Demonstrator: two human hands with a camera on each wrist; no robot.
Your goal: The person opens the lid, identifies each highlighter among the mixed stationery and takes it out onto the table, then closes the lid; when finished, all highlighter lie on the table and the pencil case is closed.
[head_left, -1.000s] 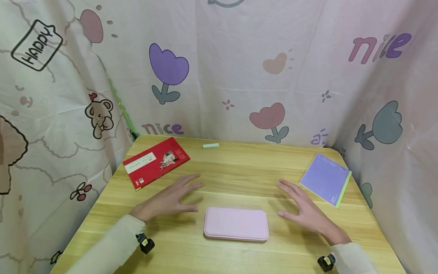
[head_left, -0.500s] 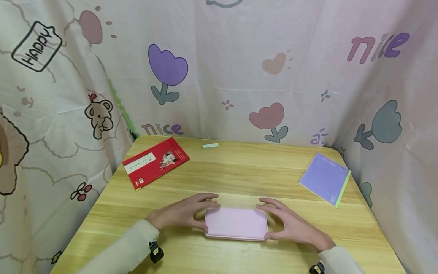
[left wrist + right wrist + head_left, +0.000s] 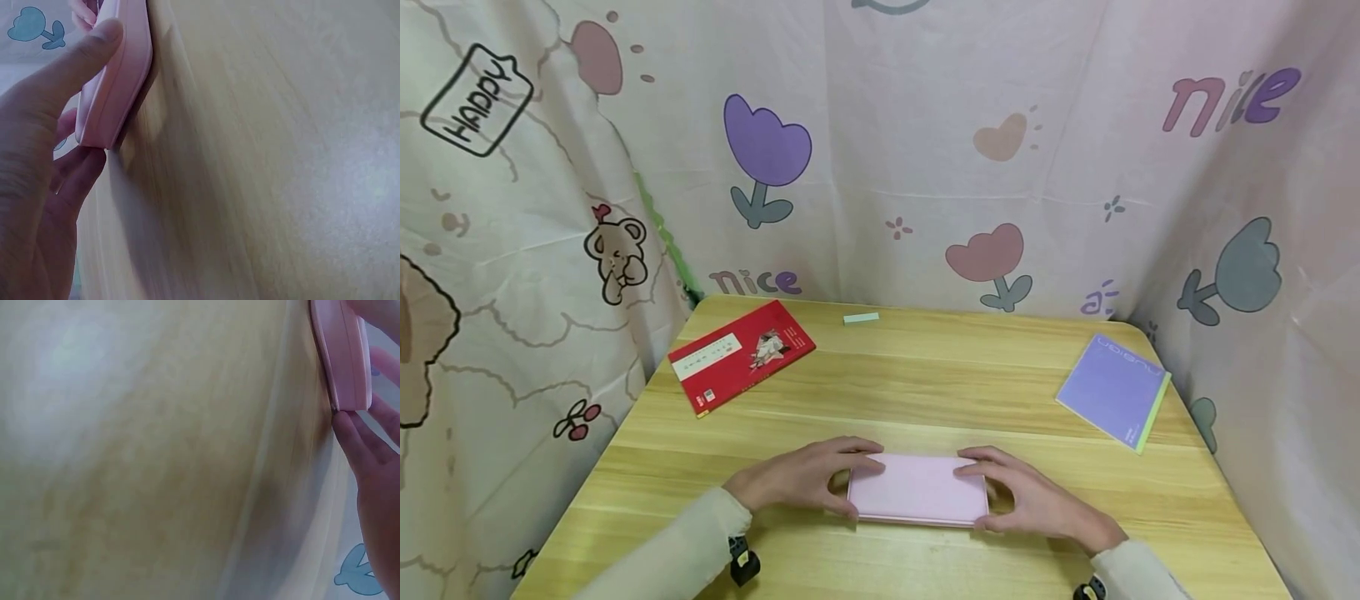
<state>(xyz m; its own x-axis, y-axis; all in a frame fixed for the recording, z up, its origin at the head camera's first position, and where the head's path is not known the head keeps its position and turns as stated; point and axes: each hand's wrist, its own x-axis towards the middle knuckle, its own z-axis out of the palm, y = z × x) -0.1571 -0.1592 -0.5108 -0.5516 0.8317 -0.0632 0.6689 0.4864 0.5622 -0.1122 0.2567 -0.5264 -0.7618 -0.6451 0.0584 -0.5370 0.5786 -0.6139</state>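
Note:
A flat pink pencil case (image 3: 919, 492) with rounded corners lies lengthwise near the front of the table. My left hand (image 3: 812, 477) grips its left end, thumb at the near edge and fingers over the top and far side. At the opposite end, my right hand (image 3: 1033, 498) holds the case in the same way. The left wrist view shows the thumb (image 3: 94, 50) against the case's side wall (image 3: 128, 69), with other fingertips at its end. In the right wrist view, fingertips touch the end of the case (image 3: 347, 362), beside a visible seam.
A red book (image 3: 741, 358) lies at the back left of the wooden table (image 3: 925, 383). To the right is a purple notebook (image 3: 1112, 392) with a green edge strip. A small pale green bar (image 3: 861, 318) sits near the back edge. Patterned curtains (image 3: 887, 150) surround the table.
Both hands have come inward and down from either side of the pencil case, and now hold its two ends. The book, notebook and pale bar stay put.

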